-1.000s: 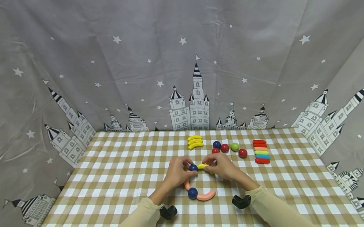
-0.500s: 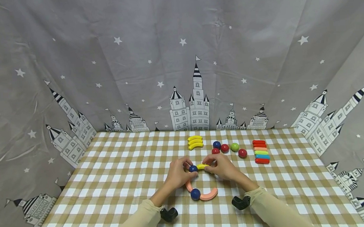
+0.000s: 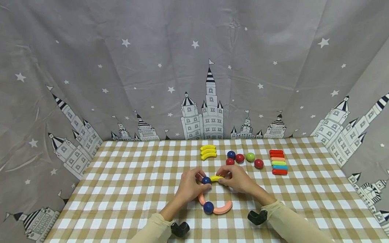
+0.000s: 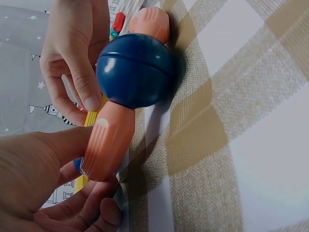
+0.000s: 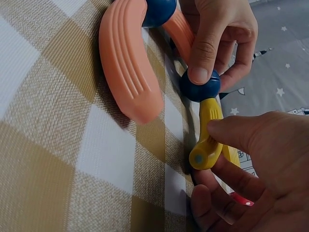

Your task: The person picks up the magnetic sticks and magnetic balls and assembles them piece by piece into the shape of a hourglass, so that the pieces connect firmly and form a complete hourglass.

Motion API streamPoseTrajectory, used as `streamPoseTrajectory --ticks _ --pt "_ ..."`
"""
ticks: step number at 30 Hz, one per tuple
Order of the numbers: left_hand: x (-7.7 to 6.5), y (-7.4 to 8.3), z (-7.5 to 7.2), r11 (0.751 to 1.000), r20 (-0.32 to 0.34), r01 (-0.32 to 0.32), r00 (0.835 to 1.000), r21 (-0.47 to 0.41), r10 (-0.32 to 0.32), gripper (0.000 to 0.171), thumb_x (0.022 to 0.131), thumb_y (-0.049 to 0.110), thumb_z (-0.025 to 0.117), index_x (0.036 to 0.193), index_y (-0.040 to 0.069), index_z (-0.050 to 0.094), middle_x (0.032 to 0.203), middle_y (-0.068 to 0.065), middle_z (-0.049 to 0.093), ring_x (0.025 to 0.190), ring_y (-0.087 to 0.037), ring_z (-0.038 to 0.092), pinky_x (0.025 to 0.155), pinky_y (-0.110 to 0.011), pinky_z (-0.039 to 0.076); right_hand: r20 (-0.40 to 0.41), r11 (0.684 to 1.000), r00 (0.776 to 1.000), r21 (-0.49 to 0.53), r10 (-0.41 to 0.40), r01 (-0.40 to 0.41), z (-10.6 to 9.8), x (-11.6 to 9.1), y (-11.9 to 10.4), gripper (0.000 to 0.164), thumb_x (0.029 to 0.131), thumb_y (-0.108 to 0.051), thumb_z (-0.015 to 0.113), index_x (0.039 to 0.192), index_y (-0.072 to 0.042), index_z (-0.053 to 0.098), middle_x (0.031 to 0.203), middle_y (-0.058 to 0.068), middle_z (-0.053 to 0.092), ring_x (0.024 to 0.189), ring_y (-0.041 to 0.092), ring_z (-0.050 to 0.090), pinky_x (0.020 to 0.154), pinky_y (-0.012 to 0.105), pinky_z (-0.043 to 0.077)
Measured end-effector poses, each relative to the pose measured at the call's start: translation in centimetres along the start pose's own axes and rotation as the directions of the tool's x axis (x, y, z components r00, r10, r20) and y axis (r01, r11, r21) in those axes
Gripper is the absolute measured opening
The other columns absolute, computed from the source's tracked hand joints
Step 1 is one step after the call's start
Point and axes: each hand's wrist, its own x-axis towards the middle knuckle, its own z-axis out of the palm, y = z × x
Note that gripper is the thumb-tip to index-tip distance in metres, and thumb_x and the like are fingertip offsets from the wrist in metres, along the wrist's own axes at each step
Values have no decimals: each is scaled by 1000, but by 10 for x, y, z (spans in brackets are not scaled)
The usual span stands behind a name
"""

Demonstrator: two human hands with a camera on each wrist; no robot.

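Note:
My left hand [image 3: 188, 186] grips a dark blue ball [image 5: 200, 89], its thumb pressed on the ball's side in the right wrist view. From this ball an orange rod [image 4: 108, 140] leads to a second blue ball [image 4: 137, 70], and a curved orange rod [image 5: 128, 58] extends from that one. My right hand [image 3: 238, 178] pinches a short curved yellow rod [image 5: 210, 110] between thumb and fingers. The yellow rod's inner end meets the first blue ball; its outer end shows a round grey face.
Several yellow curved rods [image 3: 208, 152] lie stacked side by side behind the hands. Right of them are loose balls: blue [image 3: 231, 154], red [image 3: 258, 164] and green [image 3: 250, 156]. A row of coloured short rods [image 3: 278, 162] lies farther right on the checked cloth [image 3: 125, 184].
The lower blue ball and the curved orange rod have shifted slightly right since a second ago. Both hands keep their grips almost in place.

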Motion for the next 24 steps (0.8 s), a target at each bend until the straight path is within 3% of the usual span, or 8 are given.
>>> streamPoseTrajectory --ticks 19,24 --pt "-2 -1 -1 1000 -21 2 1000 4 -1 33 74 14 93 92 9 65 80 -2 61 77 -20 55 67 -28 41 11 999 999 27 -40 40 -9 -10 5 20 91 -9 77 111 -9 72 98 0 72 85 16 64 78 30 54" --pt "-2 0 -3 1000 -13 5 1000 3 -5 33 74 13 92 92 9 65 81 -2 62 77 -21 55 67 -28 41 -8 999 1000 42 14 -14 -14 -15 5 24 93 -11 76 116 -12 73 105 0 72 86 15 63 78 31 53"
